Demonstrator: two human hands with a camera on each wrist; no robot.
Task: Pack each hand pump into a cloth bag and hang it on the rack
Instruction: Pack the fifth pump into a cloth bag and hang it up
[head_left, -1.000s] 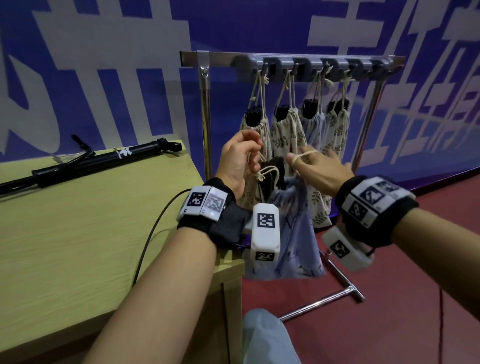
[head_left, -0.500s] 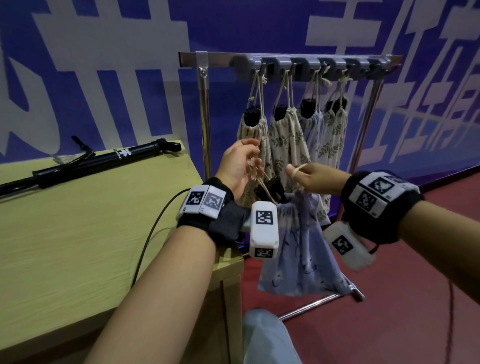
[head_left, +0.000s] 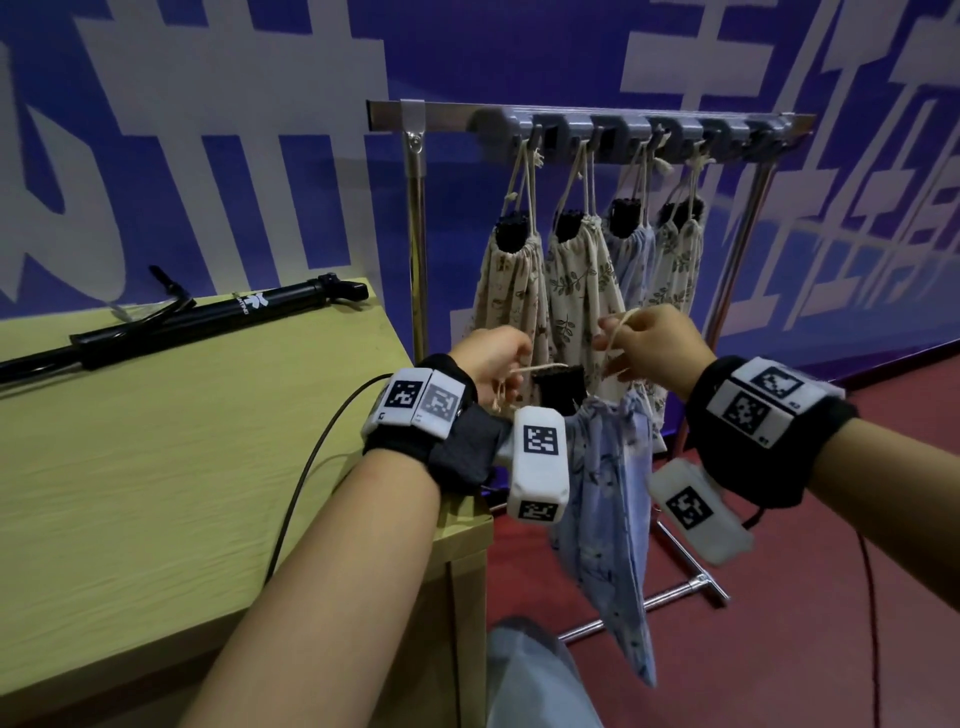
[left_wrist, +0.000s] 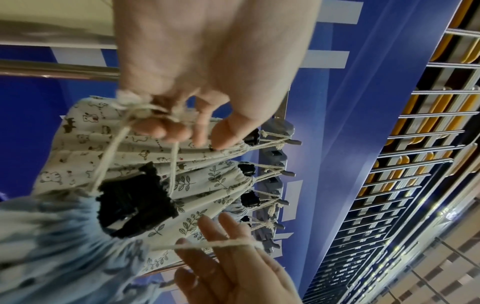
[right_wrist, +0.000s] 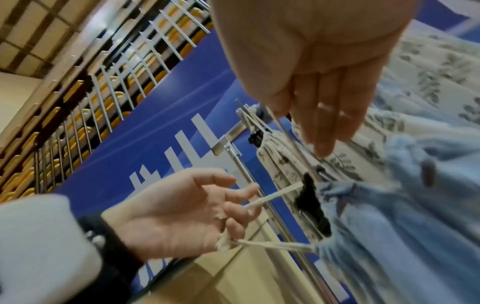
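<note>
Blue wall lettering is filling the background behind the rack (head_left: 587, 111), and the yellow-green table (head_left: 156, 441) is sitting to my left. From where I am watching, four cloth bags (head_left: 579, 280) are already hanging from the rack's hooks, each with a black pump end poking out of its gathered mouth, so I am judging most of the job done.

I am now working on a fifth one, the light blue bag (head_left: 608, 499), which is hanging in the air between my hands, just in front of the hung bags and below the hooks. A black pump handle (head_left: 561, 387) is sticking out of its mouth, so this pump is packed. My left hand (head_left: 493, 364) is gripping one drawstring (left_wrist: 109, 156), the fingers (left_wrist: 166, 129) curled round the cord and its knot. My right hand (head_left: 649, 348) is holding the opposite cord (left_wrist: 215, 243), which is looped over its fingers; they look fairly straight in the wrist views, yet the cord is being carried taut on them. I am pulling the two cords apart, which I take to be cinching the mouth closed.

Hanging this bag on a free hook is not yet done; hooks at the right end of the rack look unoccupied. One long black pump (head_left: 208, 317) is lying on the far edge of the table, unbagged, so I am reckoning that at least one more round remains after this one.
</note>
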